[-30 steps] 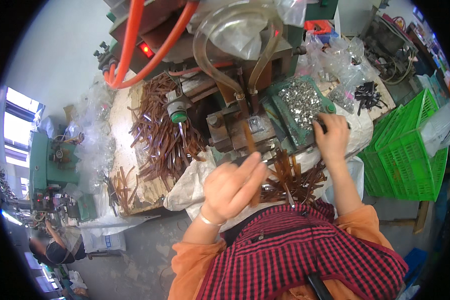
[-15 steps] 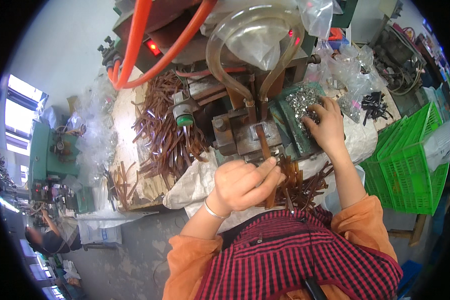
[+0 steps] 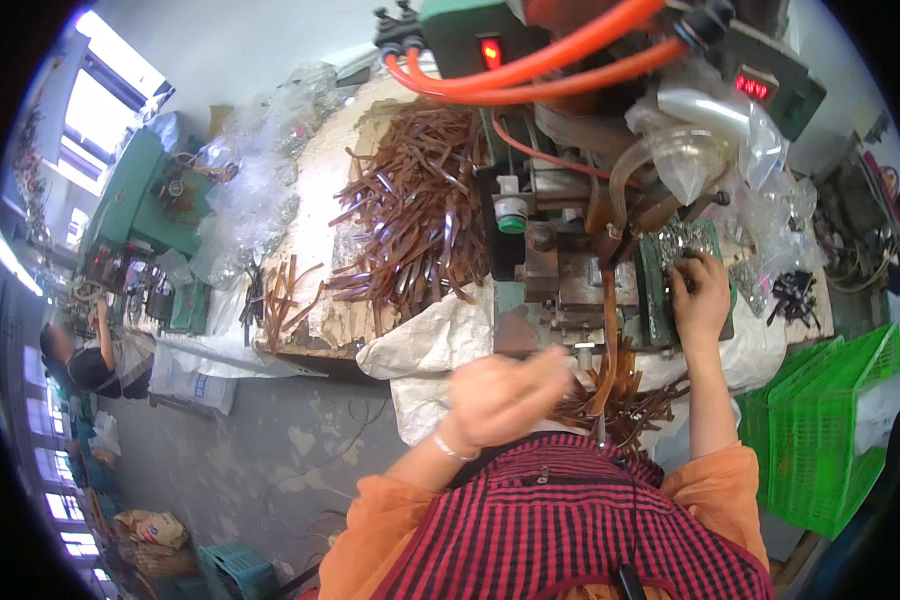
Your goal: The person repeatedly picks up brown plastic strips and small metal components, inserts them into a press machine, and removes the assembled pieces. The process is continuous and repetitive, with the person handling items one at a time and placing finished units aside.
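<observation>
A long brown strip lies across the metal block of the press, its near end hanging toward my apron. Just left of that strip is my left hand, smeared by motion, so its fingers and anything in them cannot be made out. My right hand reaches into the green tray right of the block. Its fingers curl among small shiny metal pieces; whatever lies between the fingertips is too small to name. More brown strips are bunched at the table's front edge by my apron.
A big heap of brown strips covers the table left of the press. Orange hoses arch overhead. Green plastic crates stand at the right, near black pieces and clear bags. A person sits far left.
The view has swung, shifting the bench rightward in the picture. My left hand has come off the strip and moved left of it. My right hand stays at the metal pieces.
</observation>
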Demonstrator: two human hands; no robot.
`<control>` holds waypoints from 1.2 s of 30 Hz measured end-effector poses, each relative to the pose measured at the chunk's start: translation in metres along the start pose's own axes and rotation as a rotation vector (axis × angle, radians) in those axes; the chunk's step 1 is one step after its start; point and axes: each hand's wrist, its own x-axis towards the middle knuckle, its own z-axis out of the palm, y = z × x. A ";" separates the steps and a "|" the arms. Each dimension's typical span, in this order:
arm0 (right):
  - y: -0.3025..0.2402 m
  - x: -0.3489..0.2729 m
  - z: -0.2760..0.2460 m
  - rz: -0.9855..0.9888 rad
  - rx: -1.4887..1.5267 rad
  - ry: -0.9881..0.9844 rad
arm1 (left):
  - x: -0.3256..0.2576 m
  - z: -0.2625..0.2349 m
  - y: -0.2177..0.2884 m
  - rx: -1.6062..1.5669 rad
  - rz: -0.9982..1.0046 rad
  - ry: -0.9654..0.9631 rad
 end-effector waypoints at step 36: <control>-0.120 0.021 -0.030 0.325 1.112 0.009 | -0.007 0.001 -0.115 -0.184 -0.871 0.281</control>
